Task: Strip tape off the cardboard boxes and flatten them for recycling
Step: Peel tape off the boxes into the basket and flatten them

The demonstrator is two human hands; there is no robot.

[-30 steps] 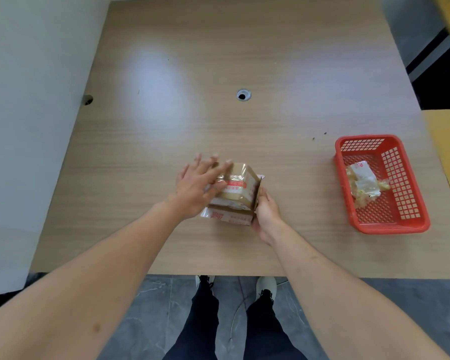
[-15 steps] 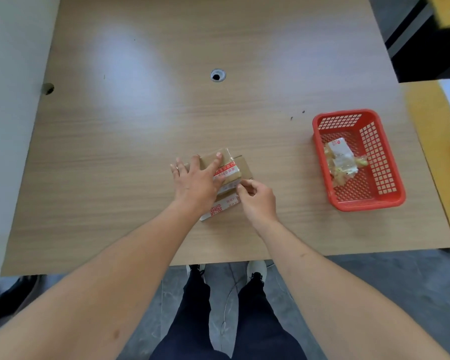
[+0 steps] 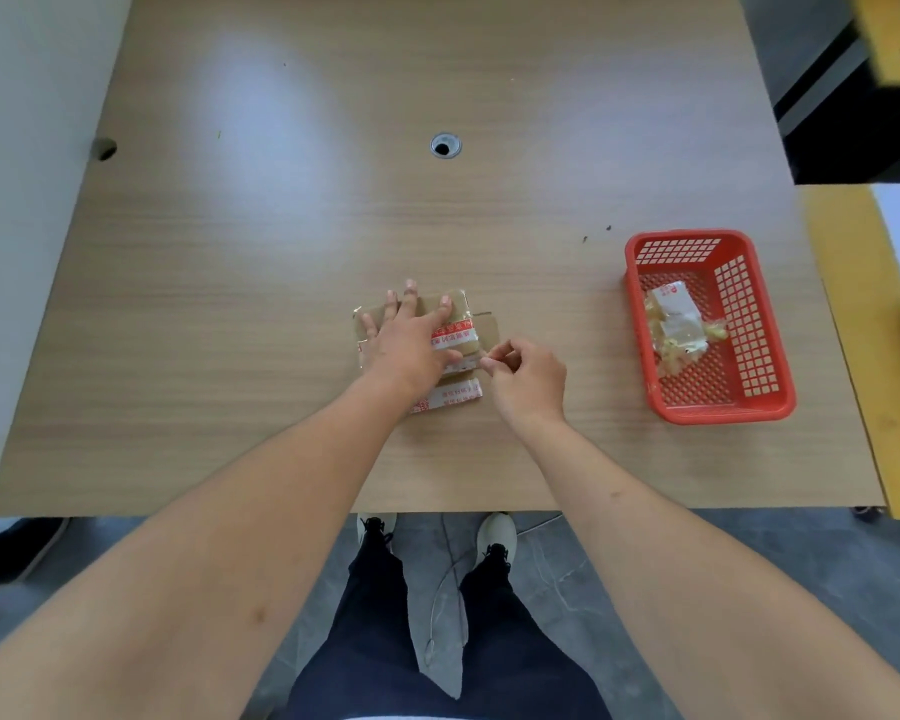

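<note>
So the box (image 3: 440, 335) was still standing up a second ago — now it's squashed flat just below the middle of the frame, which pretty much gets the flattening done. Left hand (image 3: 409, 340) presses it down, fingers spread straight. Right hand (image 3: 526, 379) pinches a tape end (image 3: 463, 362) at its right edge — peeling looks next. The box's long axis runs roughly up-down the frame, tape bands crossing it. Red basket (image 3: 749, 407) with stripped tape sits far right.

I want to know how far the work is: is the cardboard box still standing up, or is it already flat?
Flat. The cardboard box lies low on the table under the spread left hand.
</note>
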